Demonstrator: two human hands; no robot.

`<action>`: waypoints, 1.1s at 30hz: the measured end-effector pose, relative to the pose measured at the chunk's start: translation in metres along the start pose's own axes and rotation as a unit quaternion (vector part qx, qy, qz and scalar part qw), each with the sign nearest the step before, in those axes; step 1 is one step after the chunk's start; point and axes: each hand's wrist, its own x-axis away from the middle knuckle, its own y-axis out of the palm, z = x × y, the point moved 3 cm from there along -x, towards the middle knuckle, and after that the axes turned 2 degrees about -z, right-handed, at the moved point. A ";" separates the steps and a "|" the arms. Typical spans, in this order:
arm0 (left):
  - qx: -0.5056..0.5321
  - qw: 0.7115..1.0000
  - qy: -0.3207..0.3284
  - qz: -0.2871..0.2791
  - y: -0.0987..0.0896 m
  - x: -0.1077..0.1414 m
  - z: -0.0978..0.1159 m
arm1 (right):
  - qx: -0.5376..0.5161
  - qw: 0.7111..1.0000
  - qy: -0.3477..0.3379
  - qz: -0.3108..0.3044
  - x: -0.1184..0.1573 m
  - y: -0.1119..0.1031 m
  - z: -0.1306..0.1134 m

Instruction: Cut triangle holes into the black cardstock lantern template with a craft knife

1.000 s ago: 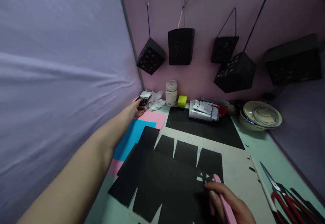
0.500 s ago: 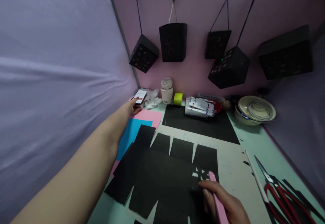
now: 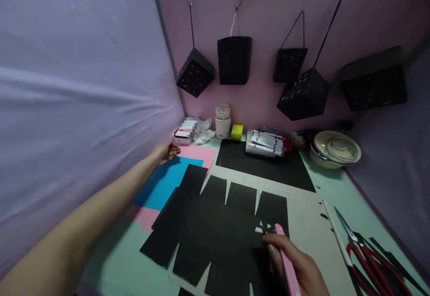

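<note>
Left hand (image 3: pixel 168 152) now off phone (image 3: pixel 185 129)

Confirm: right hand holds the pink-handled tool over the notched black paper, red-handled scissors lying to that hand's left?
Wrong side: in the head view, the red-handled scissors lie to the right of the right hand. It does hold the pink-handled tool over the notched black paper.

A craft corner; hanging black boxes (image 3: pixel 234 61), marker pens (image 3: pixel 267 143), red-handled scissors (image 3: pixel 352 234) and cut black paper (image 3: pixel 215 229) show it.
</note>
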 end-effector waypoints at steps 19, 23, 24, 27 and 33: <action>-0.428 0.651 0.458 -0.429 0.118 0.263 -0.134 | 0.001 1.000 0.007 0.000 -0.033 -0.005 0.021; -0.492 0.563 0.546 -0.378 0.143 0.274 -0.156 | -0.019 1.000 0.007 0.017 -0.039 -0.006 0.029; -0.505 0.543 0.562 -0.367 0.149 0.275 -0.162 | -0.021 1.000 0.008 0.021 -0.040 -0.007 0.031; -0.518 0.510 0.599 -0.335 0.160 0.282 -0.172 | -0.024 0.999 0.005 0.028 -0.042 -0.007 0.035; -0.433 0.516 0.511 -0.534 0.122 0.332 -0.153 | 0.006 0.999 -0.018 0.041 -0.037 -0.003 0.030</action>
